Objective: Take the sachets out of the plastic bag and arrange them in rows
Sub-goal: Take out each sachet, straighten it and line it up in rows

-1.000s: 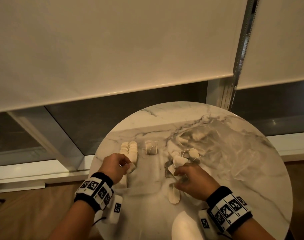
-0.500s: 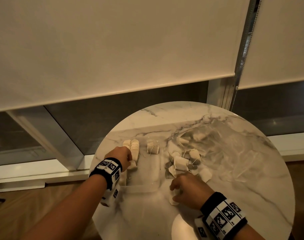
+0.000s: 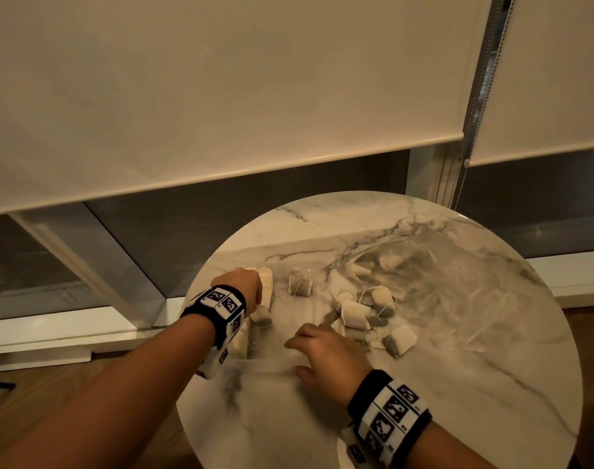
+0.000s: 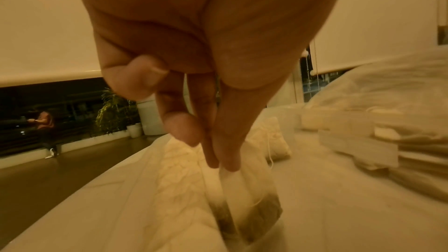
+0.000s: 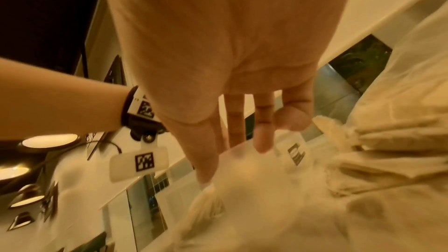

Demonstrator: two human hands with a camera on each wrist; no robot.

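Left hand [image 3: 243, 289] pinches one sachet [image 4: 244, 198] by its top edge at the left row on the marble table [image 3: 457, 418]; lone sachet [image 3: 300, 281] beside; right hand [image 3: 326, 353] flat, fingers straight, holding nothing; loose pile [image 3: 366, 314] (count unclear) at the mouth of the clear plastic bag [image 3: 457, 292], two or so sachets inside.

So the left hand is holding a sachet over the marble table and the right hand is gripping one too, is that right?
Not quite. The left hand does pinch a sachet over the marble table, as the left wrist view shows. But the right hand grips nothing: in the right wrist view its fingers are straight and spread above the loose sachets.
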